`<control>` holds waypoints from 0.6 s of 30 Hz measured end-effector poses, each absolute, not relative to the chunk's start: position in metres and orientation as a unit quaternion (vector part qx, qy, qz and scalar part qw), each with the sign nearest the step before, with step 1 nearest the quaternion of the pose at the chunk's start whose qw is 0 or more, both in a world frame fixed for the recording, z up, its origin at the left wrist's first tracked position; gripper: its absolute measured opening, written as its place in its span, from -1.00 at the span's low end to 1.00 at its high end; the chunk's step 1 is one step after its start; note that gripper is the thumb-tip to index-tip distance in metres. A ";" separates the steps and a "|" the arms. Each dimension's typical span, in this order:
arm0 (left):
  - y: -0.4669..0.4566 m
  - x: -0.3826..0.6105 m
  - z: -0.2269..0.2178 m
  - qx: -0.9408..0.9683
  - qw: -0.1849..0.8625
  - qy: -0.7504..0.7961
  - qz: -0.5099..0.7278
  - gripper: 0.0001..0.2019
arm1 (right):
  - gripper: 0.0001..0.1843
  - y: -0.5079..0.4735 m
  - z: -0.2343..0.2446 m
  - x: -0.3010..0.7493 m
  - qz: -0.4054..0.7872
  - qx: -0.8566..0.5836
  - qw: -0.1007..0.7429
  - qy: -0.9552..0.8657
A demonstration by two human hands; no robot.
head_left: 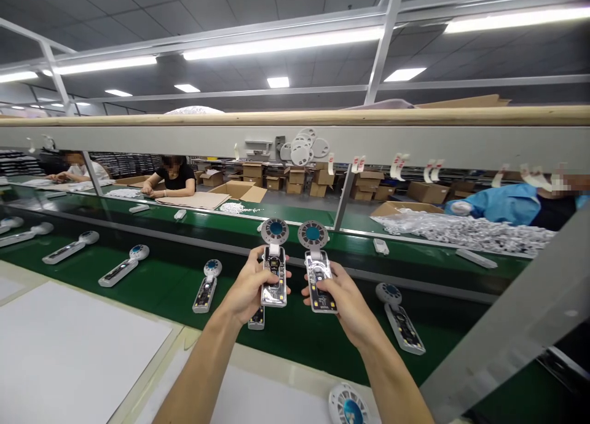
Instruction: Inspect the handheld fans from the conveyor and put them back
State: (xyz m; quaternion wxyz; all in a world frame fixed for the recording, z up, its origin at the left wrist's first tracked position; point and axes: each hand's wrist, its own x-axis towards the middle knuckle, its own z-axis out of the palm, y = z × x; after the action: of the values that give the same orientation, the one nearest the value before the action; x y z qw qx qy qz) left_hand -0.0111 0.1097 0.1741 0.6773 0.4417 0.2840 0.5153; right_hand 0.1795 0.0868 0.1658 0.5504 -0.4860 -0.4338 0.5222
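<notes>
My left hand (251, 286) is closed around a handheld device (275, 289) with a round grey head, a blue-green centre and a clear-fronted handle showing a circuit board. A matching device (318, 270) is gripped in my right hand (341, 292). Both are held upright side by side over the green conveyor belt, heads up and slightly apart, with each thumb lying on the handle front. Below my left hand, the handle of another device (256, 319) shows partly on the belt. At the bottom edge lies a round-headed device (349, 405), cut off by the frame.
Several similar devices lie along the green belt (161, 301), one (401, 319) to the right. A grey post (507, 325) slants through the right foreground. White sheets (83, 350) cover the near table. Beyond the belt, co-workers sit by cardboard (193, 200) and a pile of small white parts (461, 230).
</notes>
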 end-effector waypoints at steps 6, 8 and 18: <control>0.107 -0.013 0.174 0.450 0.678 0.279 0.510 -0.35 | -0.35 0.086 0.165 0.176 0.509 -0.473 0.550 -0.464; 0.106 -0.012 0.175 0.449 0.681 0.274 0.509 -0.35 | -0.34 0.087 0.164 0.175 0.505 -0.473 0.549 -0.469; 0.109 -0.008 0.173 0.442 0.676 0.293 0.513 -0.35 | -0.34 0.091 0.160 0.173 0.498 -0.495 0.534 -0.471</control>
State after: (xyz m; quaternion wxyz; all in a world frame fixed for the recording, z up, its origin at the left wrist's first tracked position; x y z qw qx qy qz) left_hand -0.0081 0.1094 0.1729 0.6755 0.4417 0.2927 0.5127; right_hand 0.1733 0.0906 0.1604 0.5341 -0.4952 -0.4707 0.4979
